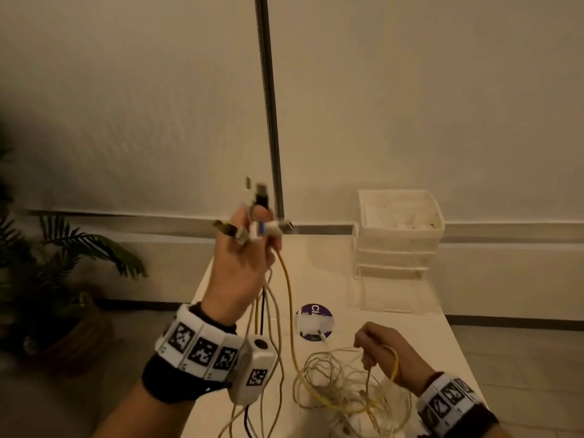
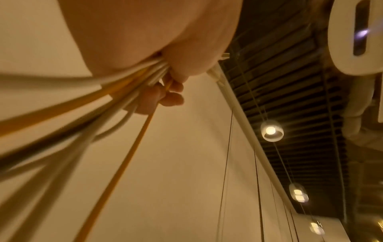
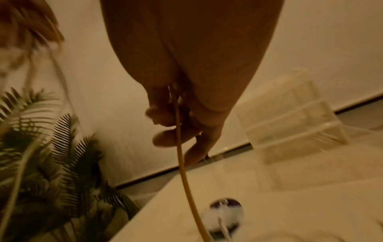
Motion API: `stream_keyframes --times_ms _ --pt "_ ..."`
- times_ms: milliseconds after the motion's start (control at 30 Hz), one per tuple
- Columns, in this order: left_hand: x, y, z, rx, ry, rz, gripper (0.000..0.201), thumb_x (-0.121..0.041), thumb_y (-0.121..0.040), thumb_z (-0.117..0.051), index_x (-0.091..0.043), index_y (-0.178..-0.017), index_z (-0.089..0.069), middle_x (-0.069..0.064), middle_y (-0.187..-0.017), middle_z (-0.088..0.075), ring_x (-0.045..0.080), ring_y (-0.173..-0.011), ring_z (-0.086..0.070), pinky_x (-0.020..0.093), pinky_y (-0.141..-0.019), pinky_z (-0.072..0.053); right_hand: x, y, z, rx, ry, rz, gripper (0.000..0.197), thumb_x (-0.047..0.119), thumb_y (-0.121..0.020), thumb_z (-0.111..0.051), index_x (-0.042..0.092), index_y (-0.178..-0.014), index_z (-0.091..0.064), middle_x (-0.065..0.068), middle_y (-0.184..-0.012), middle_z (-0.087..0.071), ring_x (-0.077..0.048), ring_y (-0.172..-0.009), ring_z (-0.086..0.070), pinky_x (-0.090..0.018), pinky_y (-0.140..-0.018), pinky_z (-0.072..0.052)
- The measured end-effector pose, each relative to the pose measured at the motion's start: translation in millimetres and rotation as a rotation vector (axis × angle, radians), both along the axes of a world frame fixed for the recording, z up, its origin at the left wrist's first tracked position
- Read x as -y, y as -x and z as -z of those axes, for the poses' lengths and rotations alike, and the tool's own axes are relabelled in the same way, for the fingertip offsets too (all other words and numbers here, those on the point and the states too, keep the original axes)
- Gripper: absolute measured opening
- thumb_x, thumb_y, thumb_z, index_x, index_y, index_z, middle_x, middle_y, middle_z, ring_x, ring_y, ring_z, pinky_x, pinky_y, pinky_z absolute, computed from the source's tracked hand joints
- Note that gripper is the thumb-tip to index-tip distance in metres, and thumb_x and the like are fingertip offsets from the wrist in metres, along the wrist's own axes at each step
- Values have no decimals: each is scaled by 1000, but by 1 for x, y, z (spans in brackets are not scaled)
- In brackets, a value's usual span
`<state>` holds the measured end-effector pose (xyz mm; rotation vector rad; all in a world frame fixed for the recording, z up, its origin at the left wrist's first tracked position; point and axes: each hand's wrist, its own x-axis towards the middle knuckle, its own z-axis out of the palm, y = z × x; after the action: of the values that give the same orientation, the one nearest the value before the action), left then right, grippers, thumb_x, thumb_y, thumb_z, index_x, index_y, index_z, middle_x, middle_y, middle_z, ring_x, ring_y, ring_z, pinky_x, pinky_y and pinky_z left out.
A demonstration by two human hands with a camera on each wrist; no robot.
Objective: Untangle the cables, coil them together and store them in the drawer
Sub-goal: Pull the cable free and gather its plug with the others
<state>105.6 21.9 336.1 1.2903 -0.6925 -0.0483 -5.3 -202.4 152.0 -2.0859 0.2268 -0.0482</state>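
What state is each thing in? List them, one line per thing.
Left hand: raised, gripping the cables' plug ends.
Right hand: low, pinching the yellow cable.
Cables: still in a loose tangle on the table.
Drawer unit: upright at the table's back; drawers look closed.

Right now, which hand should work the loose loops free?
Probably the right hand: it is low at the tangle on the table, pinching the yellow cable. The left hand is raised, gripping the bunched plugs.
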Motion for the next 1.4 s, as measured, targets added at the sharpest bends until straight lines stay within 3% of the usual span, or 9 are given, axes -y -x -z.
stream_keyframes --times_ms 100,200,333,600,733,933,1067,1233,1400 --pt "17 13 26 3 -292 7 22 -5 -102 -39 0 -84 -50 3 -82 -56 6 -65 -54 21 -61 -49 -9 -7 -41 33 86 -54 35 33 -98 -49 13 -70 -54 9 -51 -52 -10 -50 -51 -26 -56 -44" --pt "27 21 50 -90 -412 94 32 -5 -100 -44 -24 -77 -57 -5 -64 -53 22 -61 -52 50 -61 -54 -20 -17 -72 65 372 -86 37 42 -93 -54 20 -65 -46 5 -58 -48 -7 -53 -42 -25 -56 -34" --pt "40 33 63 22 -445 88 25 -22 -96 -56 -32 -73 -60 -15 -55 -55 -1 -51 -47 20 -54 -39 -25 -36 -87 69 620 -46 11 29 -86 -52 21 -79 -50 3 -73 -57 -17 -66 -54 -25 -56 -38" --pt "43 38 59 4 -513 189 21 -14 -90 -67 -17 -69 -66 -11 -43 -50 4 -40 -41 20 -45 -36 -28 -41 -123 86 827 19 22 22 -84 -56 23 -73 -37 5 -69 -43 -21 -65 -40 -30 -54 -32" --pt "30 20 51 -11 -417 -53 31 1 -87 -60 -23 -73 -72 -5 -75 -73 8 -51 -57 30 -49 -44 -16 -24 -140 77 479 -73 40 23 -80 -71 21 -59 -38 9 -53 -39 -13 -50 -37 -26 -48 -29" --pt "-23 -34 28 -120 -171 -437 24 -13 -86 -69 -30 -70 -72 -13 -43 -48 5 -41 -35 26 -49 -30 26 19 -121 17 -550 -105 45 53 -75 -70 10 -79 -60 1 -52 -27 -12 -43 -19 -21 -41 -19" --pt "-35 -38 33 88 -463 -582 10 -20 -87 -70 -20 -77 -69 -1 -66 -64 20 -64 -58 35 -60 -46 25 25 -113 -4 -547 -70 39 46 -88 -57 8 -83 -63 1 -51 -30 -13 -45 -18 -22 -43 -17" --pt "-24 -10 30 408 -663 -534 31 -8 -87 -67 -26 -112 -65 -18 -72 -58 -3 -65 -55 12 -57 -35 2 19 -115 29 -118 9 33 25 -100 -44 9 -79 -64 4 -53 -37 -8 -44 -30 -21 -44 -28" --pt "1 12 42 516 -706 -42 45 -11 -81 -58 -32 -119 -68 -16 -99 -73 -14 -91 -62 5 -77 -45 -22 13 -124 101 -32 -102 31 22 -101 -45 12 -78 -63 9 -51 -39 -7 -43 -33 -18 -45 -30"
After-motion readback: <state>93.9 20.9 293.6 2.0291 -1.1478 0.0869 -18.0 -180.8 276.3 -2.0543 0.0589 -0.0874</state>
